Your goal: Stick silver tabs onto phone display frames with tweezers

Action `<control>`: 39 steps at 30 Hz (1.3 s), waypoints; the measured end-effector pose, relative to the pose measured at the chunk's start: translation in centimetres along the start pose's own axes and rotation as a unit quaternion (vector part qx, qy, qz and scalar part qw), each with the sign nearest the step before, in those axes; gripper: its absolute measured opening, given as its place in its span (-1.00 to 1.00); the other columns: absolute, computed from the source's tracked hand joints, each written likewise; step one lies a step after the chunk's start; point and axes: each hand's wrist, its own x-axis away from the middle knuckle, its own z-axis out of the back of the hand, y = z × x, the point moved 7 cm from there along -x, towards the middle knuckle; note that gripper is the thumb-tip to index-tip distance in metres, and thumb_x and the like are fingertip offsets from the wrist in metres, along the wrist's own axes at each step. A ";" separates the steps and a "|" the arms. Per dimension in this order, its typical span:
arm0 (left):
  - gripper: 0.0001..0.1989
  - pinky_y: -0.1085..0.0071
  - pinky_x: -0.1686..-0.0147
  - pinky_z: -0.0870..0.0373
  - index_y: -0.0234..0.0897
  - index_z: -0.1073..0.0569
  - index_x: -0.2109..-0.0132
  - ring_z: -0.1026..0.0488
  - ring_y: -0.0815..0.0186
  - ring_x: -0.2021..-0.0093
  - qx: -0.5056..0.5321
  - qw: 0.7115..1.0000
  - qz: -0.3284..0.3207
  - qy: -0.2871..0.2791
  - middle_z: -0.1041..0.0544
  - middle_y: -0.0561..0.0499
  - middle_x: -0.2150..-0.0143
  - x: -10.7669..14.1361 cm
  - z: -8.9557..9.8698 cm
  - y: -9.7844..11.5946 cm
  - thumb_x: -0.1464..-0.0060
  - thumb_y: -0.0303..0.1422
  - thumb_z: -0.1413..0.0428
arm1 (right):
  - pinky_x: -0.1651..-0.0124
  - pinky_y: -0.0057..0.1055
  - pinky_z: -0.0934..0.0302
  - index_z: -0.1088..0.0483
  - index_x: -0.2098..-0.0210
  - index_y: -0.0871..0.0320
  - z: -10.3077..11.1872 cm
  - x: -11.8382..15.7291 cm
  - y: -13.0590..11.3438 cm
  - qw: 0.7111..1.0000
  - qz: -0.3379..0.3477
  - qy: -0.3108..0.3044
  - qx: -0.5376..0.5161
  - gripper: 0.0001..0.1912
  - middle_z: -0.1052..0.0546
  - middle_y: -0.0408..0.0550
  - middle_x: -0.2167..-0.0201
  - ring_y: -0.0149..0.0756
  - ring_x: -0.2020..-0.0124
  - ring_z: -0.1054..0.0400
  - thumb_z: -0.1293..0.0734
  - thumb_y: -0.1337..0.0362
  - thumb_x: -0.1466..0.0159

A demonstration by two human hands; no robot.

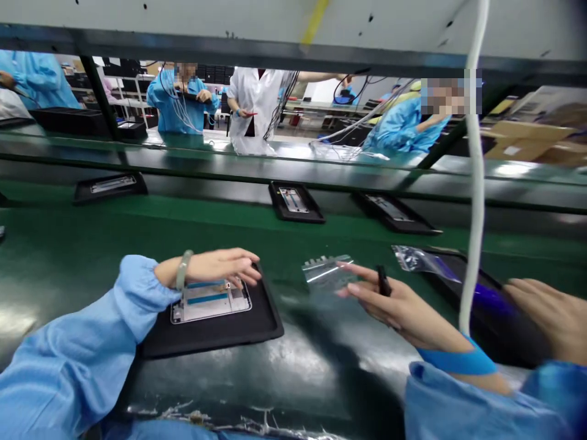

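Note:
My left hand (224, 267) hovers over a black tray (263, 318) with its fingers apart and nothing in them. A silver device frame (213, 308) with blue strips lies in that tray, partly covered by the hand. My right hand (389, 299) is to the right, its thumb and index finger at the edge of a clear plastic bag (329, 275) with small pieces along its top. A small black item (383, 281) is held between the fingers of this same hand.
Another person's hand (554, 311) is at the far right beside a black tray and a shiny bag (426, 263). More trays (298, 214) with frames lie behind on the green belt. A white cable (474, 183) hangs at the right. Several people stand beyond.

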 end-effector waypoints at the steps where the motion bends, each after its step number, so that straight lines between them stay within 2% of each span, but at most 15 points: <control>1: -0.27 0.20 0.05 -0.39 -0.38 -0.06 -0.28 -0.45 0.16 -0.02 0.041 0.998 0.007 -0.042 -0.42 -0.32 -0.08 -0.6 -2.1 0.4 -0.19 0.10 0.21 | 0.68 -0.56 0.21 -0.23 -0.16 0.15 -0.2 0.5 -0.7 1.000 0.013 0.001 -0.009 -0.28 -0.54 0.11 0.35 -0.61 0.71 0.10 -0.44 0.04 -0.08; 2: -0.18 0.14 -0.04 -0.31 -0.39 0.10 -0.33 -0.38 0.11 -0.11 0.144 0.983 0.040 -0.104 -0.30 -0.39 -0.17 -1.2 -4.4 0.5 -0.17 0.14 0.22 | 0.68 -0.56 0.22 -0.23 -0.16 0.15 -0.4 0.9 -1.1 1.000 0.021 -0.001 -0.015 -0.28 -0.54 0.12 0.35 -0.62 0.71 0.11 -0.44 0.04 -0.09; 4: -0.13 0.12 -0.16 -0.16 -0.34 0.27 -0.35 -0.20 0.10 -0.25 0.274 0.948 0.071 -0.144 -0.11 -0.39 -0.29 -2.7 -7.3 0.7 -0.15 0.18 0.24 | 0.68 -0.55 0.27 -0.22 -0.16 0.17 -1.0 1.5 -1.0 1.000 0.010 -0.017 -0.017 -0.26 -0.54 0.12 0.38 -0.61 0.71 0.11 -0.44 0.02 -0.08; 6: -0.20 0.13 -0.20 -0.11 -0.27 0.24 -0.35 -0.13 0.13 -0.28 0.329 0.934 0.065 -0.121 -0.05 -0.31 -0.33 -4.6 -8.3 0.7 -0.18 0.15 0.28 | 0.67 -0.53 0.30 -0.21 -0.18 0.19 -1.5 1.6 -0.1 0.999 -0.020 -0.032 -0.013 -0.23 -0.54 0.12 0.39 -0.60 0.71 0.13 -0.43 0.00 -0.08; 8: -0.29 0.19 -0.19 -0.14 -0.26 0.08 -0.32 -0.16 0.17 -0.27 0.318 0.944 0.049 -0.072 -0.07 -0.23 -0.33 -6.5 -8.0 0.4 -0.22 0.11 0.34 | 0.67 -0.51 0.30 -0.19 -0.19 0.20 -2.0 1.2 1.5 0.998 -0.055 -0.043 -0.004 -0.22 -0.53 0.12 0.37 -0.59 0.71 0.13 -0.41 -0.03 -0.09; 11: -0.32 0.27 -0.17 -0.19 -0.33 -0.11 -0.24 -0.21 0.20 -0.24 0.259 0.964 0.062 -0.022 -0.12 -0.24 -0.29 -8.8 -7.3 -1.0 -0.22 0.09 0.32 | 0.68 -0.52 0.27 -0.31 -0.11 0.21 -1.7 0.3 3.9 0.994 -0.097 -0.022 0.042 -0.27 -0.54 0.07 0.37 -0.59 0.72 0.09 -0.43 -0.03 -0.04; 14: -0.34 0.24 -0.07 -0.31 -0.42 -0.09 -0.23 -0.32 0.14 -0.14 0.174 0.980 0.097 0.003 -0.17 -0.38 -0.23 -10.0 -6.4 -2.7 -0.22 0.04 0.21 | 0.71 -0.52 0.19 -0.47 0.12 0.23 0.0 -0.3 5.4 0.988 -0.105 0.057 0.100 -0.45 -0.50 -0.02 0.49 -0.53 0.72 0.01 -0.43 -0.02 -0.01; 17: -0.37 0.15 -0.05 -0.33 -0.39 0.02 -0.27 -0.31 0.09 -0.14 0.046 0.994 0.089 0.034 -0.18 -0.38 -0.21 -10.1 -5.1 -3.2 -0.22 -0.08 0.11 | 0.66 -0.49 0.00 -0.50 0.24 0.19 2.6 -0.1 5.1 0.983 -0.050 0.170 0.057 -0.54 -0.41 -0.11 0.59 -0.42 0.64 -0.12 -0.38 -0.08 -0.08; 20: -0.37 0.03 -0.22 -0.07 -0.27 -0.04 -0.27 -0.08 0.05 -0.28 -0.101 0.994 0.023 0.040 -0.11 -0.26 -0.27 -9.8 -4.3 -1.8 -0.14 -0.20 -0.04 | 0.48 -0.46 -0.22 -0.47 0.33 0.13 4.3 -0.1 3.9 0.967 0.029 0.249 -0.043 -0.54 -0.46 -0.07 0.41 -0.35 0.45 -0.29 -0.32 -0.16 -0.12; 22: -0.40 0.00 -0.28 0.14 -0.18 -0.17 -0.23 0.10 0.02 -0.34 -0.188 0.982 -0.025 0.010 -0.07 -0.16 -0.31 -9.9 -4.8 -0.9 -0.06 -0.25 -0.13 | 0.46 -0.45 -0.27 -0.42 0.39 0.12 4.0 -1.0 3.5 0.966 0.041 0.239 -0.092 -0.48 -0.48 -0.05 0.35 -0.35 0.44 -0.33 -0.25 -0.24 -0.15; 24: -0.44 -0.07 -0.27 0.26 -0.11 -0.28 -0.17 0.18 -0.03 -0.36 -0.249 0.967 -0.052 -0.029 -0.06 -0.11 -0.33 -10.2 -5.7 -0.5 0.00 -0.25 -0.19 | 0.50 -0.43 -0.30 -0.36 0.42 0.13 3.1 -2.3 3.6 0.965 0.037 0.223 -0.130 -0.44 -0.47 -0.04 0.44 -0.35 0.51 -0.34 -0.22 -0.29 -0.13; 26: -0.45 -0.14 -0.24 0.33 -0.08 -0.32 -0.15 0.19 -0.09 -0.35 -0.309 0.947 -0.069 -0.061 -0.06 -0.10 -0.34 -10.7 -6.8 -0.6 0.00 -0.17 -0.20 | 0.46 -0.40 -0.37 -0.31 0.42 0.13 2.1 -3.7 4.0 0.965 0.032 0.216 -0.147 -0.46 -0.47 -0.06 0.48 -0.32 0.50 -0.39 -0.32 -0.25 -0.07; 29: -0.44 -0.21 -0.20 0.27 -0.02 -0.27 -0.20 0.17 -0.13 -0.35 -0.427 0.894 -0.096 -0.096 -0.05 -0.12 -0.34 -11.2 -8.2 -1.0 -0.08 -0.01 -0.08 | 0.40 -0.38 -0.43 -0.31 0.37 0.15 0.9 -5.5 5.2 0.967 0.015 0.207 -0.147 -0.50 -0.48 -0.08 0.46 -0.28 0.45 -0.44 -0.52 -0.04 0.07; 31: -0.44 -0.23 -0.18 0.17 0.02 -0.22 -0.23 0.12 -0.14 -0.34 -0.482 0.864 -0.102 -0.106 -0.05 -0.13 -0.34 -11.4 -8.8 -1.2 -0.13 0.04 0.01 | 0.43 -0.40 -0.44 -0.32 0.33 0.17 0.3 -6.2 5.9 0.969 0.002 0.196 -0.150 -0.52 -0.48 -0.10 0.48 -0.30 0.48 -0.44 -0.55 0.05 0.08; 39: -0.48 -0.25 -0.16 0.14 0.06 -0.27 -0.20 0.07 -0.16 -0.32 -0.518 0.843 -0.109 -0.094 -0.05 -0.15 -0.34 -11.4 -9.2 -1.6 -0.13 0.04 0.02 | 0.53 -0.51 -0.42 -0.35 0.24 0.19 -0.5 -7.1 6.5 0.965 -0.033 0.189 -0.179 -0.63 -0.49 -0.12 0.56 -0.36 0.60 -0.42 -0.51 0.27 -0.02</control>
